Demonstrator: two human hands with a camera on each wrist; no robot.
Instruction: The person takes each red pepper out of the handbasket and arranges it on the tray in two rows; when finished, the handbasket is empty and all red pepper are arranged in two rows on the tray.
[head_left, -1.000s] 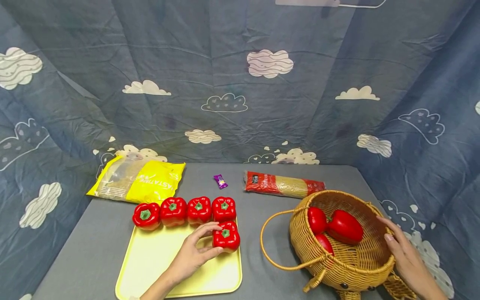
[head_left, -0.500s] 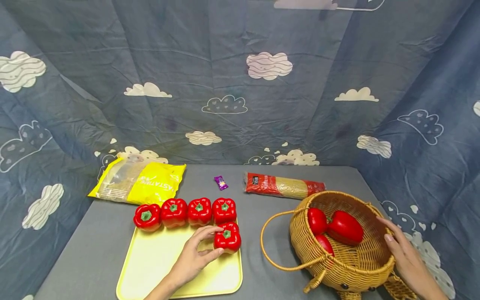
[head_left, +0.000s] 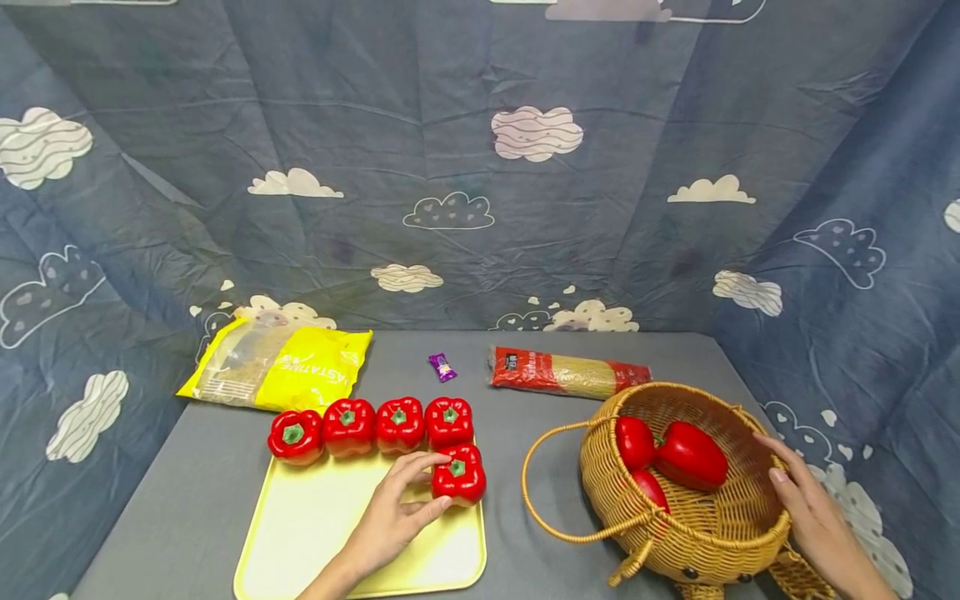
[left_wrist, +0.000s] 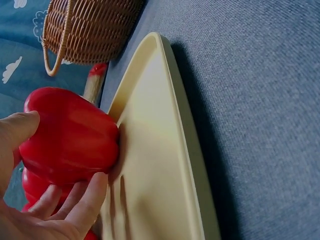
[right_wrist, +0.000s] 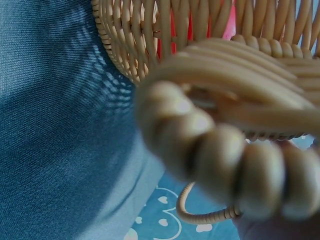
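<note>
My left grip holds a red pepper between thumb and fingers, and both have shifted slightly right, toward the basket. I read that as a small adjustment, not a transfer: the pepper is at the right side of the tray, and I cannot tell whether its base touches it. It stands upright, green stem up, squarish and lobed, with a glossy, unmarked skin that makes me think of plastic. Just beyond it, four more peppers stand in a row along the tray's far edge. My right grip has not moved noticeably; it lies on the basket's right rim, though I cannot tell how firmly its fingers close. Inside the basket I see three red peppers. Farther back on the surface are a yellow bag, a purple sweet and a red pasta packet
</note>
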